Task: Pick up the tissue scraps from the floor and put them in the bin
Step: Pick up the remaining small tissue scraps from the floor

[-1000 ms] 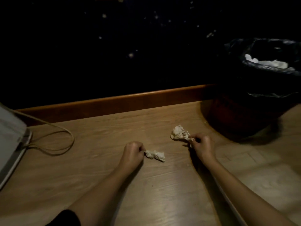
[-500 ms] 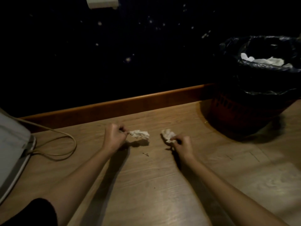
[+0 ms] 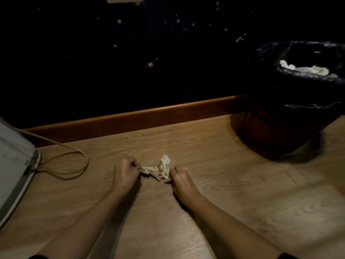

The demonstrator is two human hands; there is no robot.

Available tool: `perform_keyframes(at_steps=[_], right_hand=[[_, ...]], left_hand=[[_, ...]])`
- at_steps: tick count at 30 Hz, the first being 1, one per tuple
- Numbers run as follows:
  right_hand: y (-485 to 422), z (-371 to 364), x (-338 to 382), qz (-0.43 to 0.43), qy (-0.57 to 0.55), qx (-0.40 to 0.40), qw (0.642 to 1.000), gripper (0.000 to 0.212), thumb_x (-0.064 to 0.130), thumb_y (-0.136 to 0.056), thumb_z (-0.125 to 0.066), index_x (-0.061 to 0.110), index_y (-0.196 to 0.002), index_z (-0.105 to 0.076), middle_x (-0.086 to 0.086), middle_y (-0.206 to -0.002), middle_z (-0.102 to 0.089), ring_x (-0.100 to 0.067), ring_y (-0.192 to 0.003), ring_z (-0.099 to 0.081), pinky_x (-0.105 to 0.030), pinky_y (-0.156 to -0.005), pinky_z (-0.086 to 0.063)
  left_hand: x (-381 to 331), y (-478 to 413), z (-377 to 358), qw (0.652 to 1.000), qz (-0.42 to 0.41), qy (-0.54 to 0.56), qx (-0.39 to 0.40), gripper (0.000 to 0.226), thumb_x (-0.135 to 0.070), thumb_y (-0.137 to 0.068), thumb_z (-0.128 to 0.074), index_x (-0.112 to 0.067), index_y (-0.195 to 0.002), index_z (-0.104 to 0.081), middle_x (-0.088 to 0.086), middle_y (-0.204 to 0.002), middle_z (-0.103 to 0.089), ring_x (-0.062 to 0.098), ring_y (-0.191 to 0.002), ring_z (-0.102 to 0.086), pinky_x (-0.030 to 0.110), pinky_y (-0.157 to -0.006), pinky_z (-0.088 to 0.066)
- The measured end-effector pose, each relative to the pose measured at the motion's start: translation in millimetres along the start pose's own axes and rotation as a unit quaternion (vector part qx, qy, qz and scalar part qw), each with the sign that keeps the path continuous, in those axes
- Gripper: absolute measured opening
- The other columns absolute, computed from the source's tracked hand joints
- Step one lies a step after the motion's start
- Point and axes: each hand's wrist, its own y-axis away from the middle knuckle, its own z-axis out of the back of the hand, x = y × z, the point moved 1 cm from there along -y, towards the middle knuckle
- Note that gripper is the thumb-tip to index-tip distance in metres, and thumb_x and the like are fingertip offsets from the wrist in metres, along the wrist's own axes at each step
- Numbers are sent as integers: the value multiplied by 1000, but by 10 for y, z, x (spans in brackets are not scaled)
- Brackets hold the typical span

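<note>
Crumpled, stained tissue scraps [image 3: 158, 169] lie bunched together between my two hands, low over the wooden floor. My left hand [image 3: 125, 172] pinches the left end of the bunch. My right hand [image 3: 179, 174] grips the right end, fingers curled. Whether the scraps touch the floor I cannot tell. The bin [image 3: 276, 128], dark red and lined with a black bag [image 3: 298, 77], stands at the far right against the wall, with white tissue [image 3: 306, 69] inside it.
A wooden skirting board [image 3: 149, 116] runs along a dark wall. At the left sits a white appliance [image 3: 13, 165] with a looped cord [image 3: 74, 157] on the floor. A tiny crumb [image 3: 217, 188] lies right of my right hand.
Each hand held its own scrap apart. The hands have come together and the two scraps now meet in one bunch between them.
</note>
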Motion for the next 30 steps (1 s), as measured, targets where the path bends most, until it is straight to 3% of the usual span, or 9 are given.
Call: perform_keyframes(at_steps=[2,5,8,10,14,17,21,24,30], right_hand=[[58,136,-118,-46,-49,-17,998,15,-10,-76,-51,2,-83,-57,-18,-91,-56,-30,-83,-51,-31,-67,-37],[259,469,-460,-156,-83,-79,981,10,1,-85,-53,5,-88,-62,-9,-92,-57,-20,-81,-49,-26,-68,-34],[505,736,-844,-236,-102,-122,959,12,3,-85,-57,12,-84,-64,0,-90,-56,-17,-83,-54,-29,-73,-43],[647,805,-986,-266,-107,-106,952,10,5,-86,-58,14,-84,-64,0,-90,-56,-19,-85,-55,-32,-74,-46],[799,736,-962,-243,-92,-61,964,3,14,-87,-61,14,-89,-64,-1,-93,-54,-20,-89,-54,-27,-74,-41],[795,677,-850,-207,-77,-54,974,12,20,-86,-63,9,-90,-63,-8,-93,-57,-22,-85,-54,-30,-74,-40],[821,602,-724,-136,4,-43,990,6,9,-85,-54,7,-90,-57,-13,-98,-55,-29,-90,-52,-34,-76,-40],[799,618,-704,-129,37,-22,991,16,-1,-82,-48,5,-95,-55,-14,-103,-52,-28,-94,-48,-30,-79,-36],[575,1021,-1156,-261,-20,-127,957,13,-8,-79,-49,4,-80,-54,-16,-85,-56,-27,-79,-50,-34,-66,-38]], left_hand=[[-79,38,-47,1000,-17,3,12,16,6,-74,-61,-6,-71,-71,8,-69,-69,21,-65,-62,28,-59,-48],[-254,91,-162,998,-46,14,29,16,7,-74,-60,-4,-73,-72,8,-72,-69,20,-68,-61,23,-61,-42],[-450,142,-324,996,-63,31,47,16,6,-73,-60,-5,-73,-72,10,-75,-70,21,-70,-62,22,-62,-40],[-568,175,-425,994,-79,37,58,17,7,-73,-60,-5,-73,-72,11,-77,-71,22,-72,-63,22,-63,-42],[-763,241,-552,990,-107,46,83,16,6,-74,-60,-5,-73,-71,11,-78,-70,22,-72,-63,26,-66,-47],[-838,260,-594,988,-112,43,93,15,6,-75,-61,-6,-72,-70,10,-78,-69,22,-72,-63,26,-65,-48],[-840,264,-591,987,-119,38,99,15,6,-73,-61,-5,-71,-70,10,-75,-70,22,-71,-63,27,-65,-47],[-824,247,-609,986,-122,42,104,16,8,-70,-61,-6,-66,-69,11,-71,-70,25,-70,-64,28,-64,-47],[-949,173,-720,987,-114,52,102,22,8,-71,-58,-10,-66,-69,8,-70,-69,18,-67,-60,24,-60,-42]])
